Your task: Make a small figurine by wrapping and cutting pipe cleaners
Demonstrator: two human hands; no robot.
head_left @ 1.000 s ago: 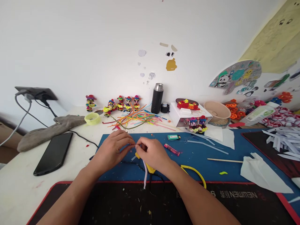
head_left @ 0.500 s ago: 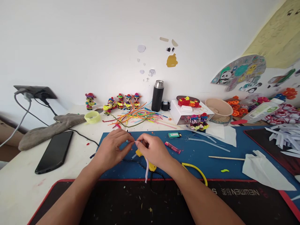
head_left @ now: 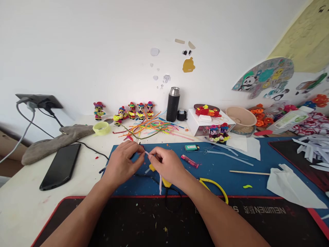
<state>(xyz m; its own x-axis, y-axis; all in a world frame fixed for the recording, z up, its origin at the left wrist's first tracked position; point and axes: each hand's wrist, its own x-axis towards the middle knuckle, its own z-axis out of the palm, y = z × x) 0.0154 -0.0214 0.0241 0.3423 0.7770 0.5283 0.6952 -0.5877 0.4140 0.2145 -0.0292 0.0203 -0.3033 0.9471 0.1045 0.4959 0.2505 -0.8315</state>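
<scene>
Over the blue mat (head_left: 216, 178), my left hand (head_left: 124, 161) pinches one end of a pale pinkish strip. My right hand (head_left: 167, 164) is closed on the same pale strip (head_left: 160, 185), whose loose end hangs below the palm. A short stretch of it shows between the two sets of fingertips. Beneath my right hand lies a yellow tool (head_left: 166, 183) with a black cord, partly hidden. A pink lighter (head_left: 189, 161) and a green-and-white item (head_left: 191, 147) lie right of my hands.
Small figurines (head_left: 131, 111) and a pile of colored strips (head_left: 151, 127) are behind my hands, near a black bottle (head_left: 173, 104). A phone (head_left: 60, 166) lies left. Right are a white box (head_left: 200, 127), yellow-handled pliers (head_left: 216, 185), a stick (head_left: 249, 172) and tissue (head_left: 290, 188).
My fingertips have moved slightly apart, and a bit of pale strip now shows between them. The hanging end has risen a little.
</scene>
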